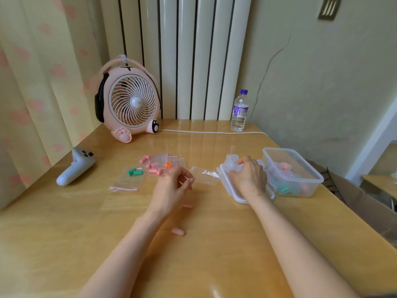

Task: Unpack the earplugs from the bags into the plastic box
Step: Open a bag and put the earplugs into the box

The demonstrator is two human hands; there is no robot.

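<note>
Left hand nearest the filled bags, right hand on the emptied ones beside the box.

The left hand [171, 187] hovers with fingers curled toward the thumb; whether they pinch anything I cannot tell. The filled bags [159, 165] lie just past its fingertips at 12 o'clock, their pink earplugs running roughly 9-to-3, and a green-plug bag [133, 176] sits at 10 o'clock. A loose pink earplug [177, 231] lies at its 6 o'clock. The right hand [250, 177] bends its fingers down over a heap of clear bags [231, 161] on the lid [238, 197]. The plastic box [300, 189], already holding earplugs, is at that hand's 3 o'clock.
</note>
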